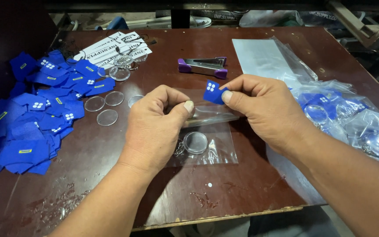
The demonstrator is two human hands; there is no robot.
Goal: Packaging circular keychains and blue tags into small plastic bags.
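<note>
My left hand [154, 125] pinches the top edge of a small clear plastic bag [218, 147] that lies on the dark red table [242, 184]. Inside the bag sits a round clear keychain disc [195, 142] with a small metal chain beside it. My right hand [264, 107] holds a small blue cloth square [213, 92] with white dots between thumb and forefinger, just above the bag's mouth. The two hands are close together over the middle of the table.
A heap of blue cloth pieces [31, 118] covers the left side, with loose clear discs [106, 107] next to it. A purple stapler [202, 66] lies behind the hands. Printed white card strips [110, 48] sit far left. Filled clear bags [352, 118] and flat plastic sleeves [259, 57] lie right.
</note>
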